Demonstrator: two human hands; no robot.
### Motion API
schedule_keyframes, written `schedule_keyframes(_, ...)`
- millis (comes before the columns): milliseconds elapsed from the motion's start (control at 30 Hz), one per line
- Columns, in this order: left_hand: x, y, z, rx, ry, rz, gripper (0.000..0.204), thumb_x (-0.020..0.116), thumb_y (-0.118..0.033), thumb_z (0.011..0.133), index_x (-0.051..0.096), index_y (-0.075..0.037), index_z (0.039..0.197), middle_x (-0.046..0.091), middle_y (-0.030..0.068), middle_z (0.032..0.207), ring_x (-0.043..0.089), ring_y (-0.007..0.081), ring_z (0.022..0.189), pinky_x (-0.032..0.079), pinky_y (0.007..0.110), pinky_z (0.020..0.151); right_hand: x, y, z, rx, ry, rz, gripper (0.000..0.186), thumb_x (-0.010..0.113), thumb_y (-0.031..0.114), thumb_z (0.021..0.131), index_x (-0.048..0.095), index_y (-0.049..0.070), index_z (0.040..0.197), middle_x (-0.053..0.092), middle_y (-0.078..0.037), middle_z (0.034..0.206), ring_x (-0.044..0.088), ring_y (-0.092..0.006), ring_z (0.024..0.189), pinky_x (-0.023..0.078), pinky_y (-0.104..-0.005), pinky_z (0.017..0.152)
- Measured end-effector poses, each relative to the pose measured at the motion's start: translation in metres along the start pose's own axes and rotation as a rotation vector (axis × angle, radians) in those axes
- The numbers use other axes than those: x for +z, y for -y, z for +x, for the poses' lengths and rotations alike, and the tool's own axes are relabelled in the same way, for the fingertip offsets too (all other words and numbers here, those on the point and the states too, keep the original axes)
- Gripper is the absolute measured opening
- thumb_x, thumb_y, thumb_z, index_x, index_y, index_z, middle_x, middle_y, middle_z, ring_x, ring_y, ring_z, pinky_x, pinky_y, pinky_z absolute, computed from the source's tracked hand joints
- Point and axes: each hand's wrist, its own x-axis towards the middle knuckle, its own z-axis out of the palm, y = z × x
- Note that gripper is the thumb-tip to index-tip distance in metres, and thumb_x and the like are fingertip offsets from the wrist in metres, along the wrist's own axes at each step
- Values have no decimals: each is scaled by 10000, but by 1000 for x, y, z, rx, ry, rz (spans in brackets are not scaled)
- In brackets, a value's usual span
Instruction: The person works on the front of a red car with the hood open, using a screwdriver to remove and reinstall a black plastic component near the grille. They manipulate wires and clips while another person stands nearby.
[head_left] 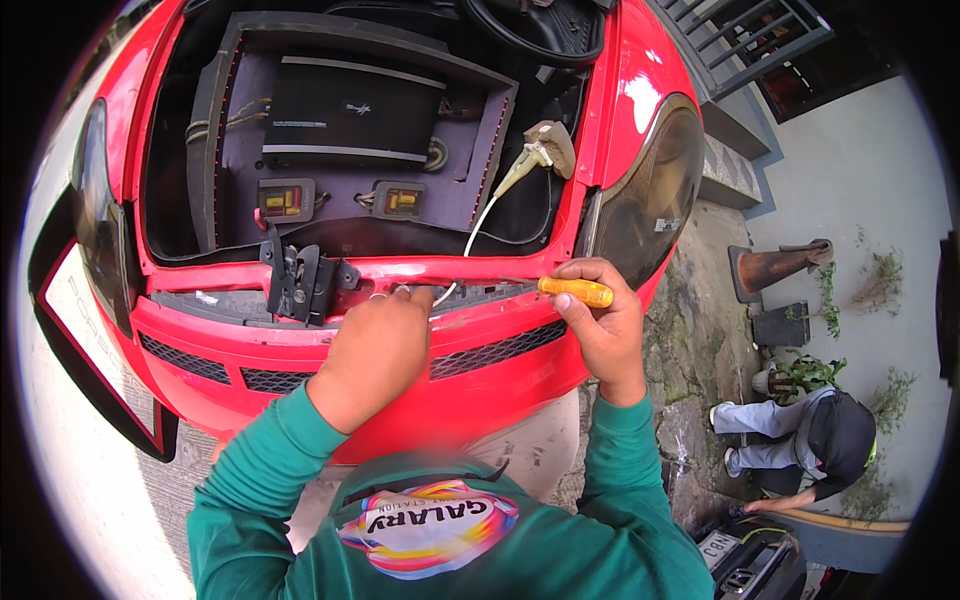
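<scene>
My right hand (610,325) grips the orange-yellow handle of a screwdriver (575,291) at the front edge of a red car's open front compartment. The screwdriver's thin shaft points left along the red front panel (390,268). My left hand (380,340) is closed over the gap behind the bumper (480,375), its fingertips hidden inside. Beside those fingers runs a white cable (475,232), rising to a pale, tapered connector piece (522,165) on the compartment's right side. A black latch assembly (300,284) sits just left of my left hand.
A black amplifier (352,110) and two small boxes with clear windows (285,201) lie in the grey-lined compartment. The right headlight (650,190) borders my right hand. A person (825,440) bends near a dark car (750,565), past a rusty cone (775,268) and potted plants (805,375).
</scene>
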Motion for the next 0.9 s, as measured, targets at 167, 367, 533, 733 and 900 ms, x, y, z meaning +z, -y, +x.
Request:
schedule_keyframes(167, -23, -1, 13, 14, -60, -115, 316, 764, -203, 955, 684, 28, 1156, 743, 264, 1056, 728, 458, 1018, 588, 545, 896, 0, 3, 13, -35, -53, 202, 174, 709, 71, 1048, 655, -14, 1190, 722, -120, 1151, 729, -210, 1040, 580, -357, 970)
schedule_keyframes(367, 2, -16, 130, 61, -325, -351, 386, 743, -255, 1002, 667, 52, 1224, 748, 302, 1127, 705, 497, 1123, 557, 560, 1008, -18, 1, 56, 104, -161, 576, 183, 636, 59, 1070, 577, 23, 1238, 675, -101, 1094, 661, -156, 754, 582, -344, 718)
schedule_keyframes(533, 45, 12, 193, -55, -137, -622, 503, 733, -241, 1028, 647, 35, 1438, 774, 304, 1176, 759, 467, 1116, 583, 517, 977, 5, 2, 132, 203, -189, 59, 446, 719, 161, 1051, 577, 22, 1450, 667, -52, 936, 558, -97, 574, 493, -284, 507)
schedule_keyframes(733, 58, -3, 188, 106, -262, -817, 275, 728, -136, 1042, 753, 8, 1276, 825, 141, 991, 791, 183, 833, 604, 342, 783, -14, -43, 178, 310, -281, 102, 468, 742, 159, 1033, 593, 4, 1449, 673, -60, 885, 563, -91, 556, 490, -280, 492)
schedule_keyframes(900, 64, 8, 193, 89, -217, -979, 241, 766, -55, 993, 766, 8, 1226, 830, 109, 973, 718, 109, 764, 577, 304, 735, -9, -68, 172, 238, -284, 205, 356, 662, -11, 980, 629, 9, 1334, 687, -69, 892, 540, -97, 533, 478, -279, 476)
